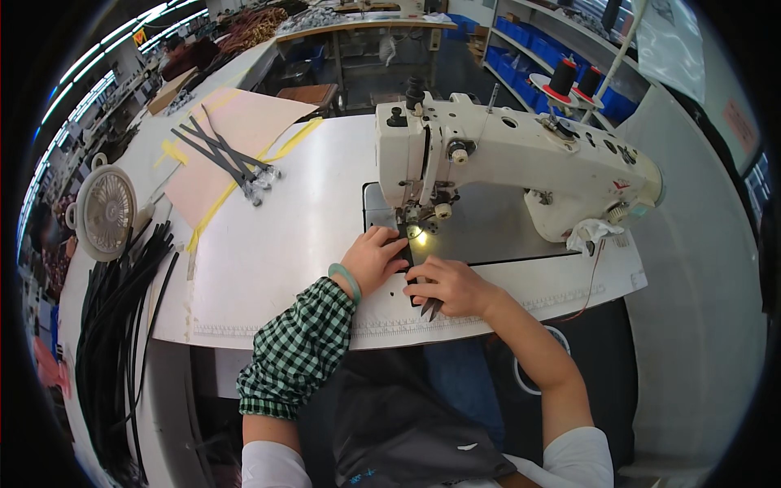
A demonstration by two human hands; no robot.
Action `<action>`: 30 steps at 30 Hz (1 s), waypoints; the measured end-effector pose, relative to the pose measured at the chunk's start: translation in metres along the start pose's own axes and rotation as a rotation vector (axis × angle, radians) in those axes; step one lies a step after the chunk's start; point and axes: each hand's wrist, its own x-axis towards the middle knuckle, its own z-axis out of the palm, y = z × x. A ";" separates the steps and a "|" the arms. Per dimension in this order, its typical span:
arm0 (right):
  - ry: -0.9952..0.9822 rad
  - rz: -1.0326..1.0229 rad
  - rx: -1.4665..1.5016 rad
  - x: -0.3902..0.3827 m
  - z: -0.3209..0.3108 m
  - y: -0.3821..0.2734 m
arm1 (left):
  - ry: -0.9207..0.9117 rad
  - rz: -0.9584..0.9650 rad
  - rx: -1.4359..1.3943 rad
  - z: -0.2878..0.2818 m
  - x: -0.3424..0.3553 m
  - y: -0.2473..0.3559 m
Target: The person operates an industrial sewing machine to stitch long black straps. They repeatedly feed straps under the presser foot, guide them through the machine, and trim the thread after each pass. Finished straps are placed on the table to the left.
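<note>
A white sewing machine (455, 134) stands before me, its small lamp lit beside the needle area. My left hand (373, 259), with a green bangle at the wrist and a checked sleeve cover, has its bent fingers closed on a narrow black strap (409, 254) just in front of the presser foot. Curled fingers of my right hand (452, 286) sit to the right of the strap. Dark pointed blades, which look like thread snips (432, 307), stick out below that palm. The fingers partly cover the strap and the snips' grip.
On the left table lie several black straps with clear-wrapped ends (224, 154), on pinkish paper edged with yellow tape. A bundle of long black strips (122, 325) hangs beside a round plastic basket (106, 213). Thread spools (563, 79) stand behind the machine; a white cloth (592, 234) hangs near its right end.
</note>
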 end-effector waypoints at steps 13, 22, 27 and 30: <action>0.101 0.063 -0.129 0.001 0.001 0.001 | 0.034 0.021 -0.030 -0.001 0.001 0.000; 0.113 0.172 -0.235 0.002 0.000 0.004 | 0.065 0.031 0.002 0.004 0.004 -0.002; 0.073 0.220 -0.256 0.001 -0.015 -0.002 | 0.076 0.031 0.011 0.005 0.005 -0.005; 0.082 0.261 -0.286 -0.002 -0.025 -0.007 | 0.064 0.022 -0.010 0.003 0.007 -0.007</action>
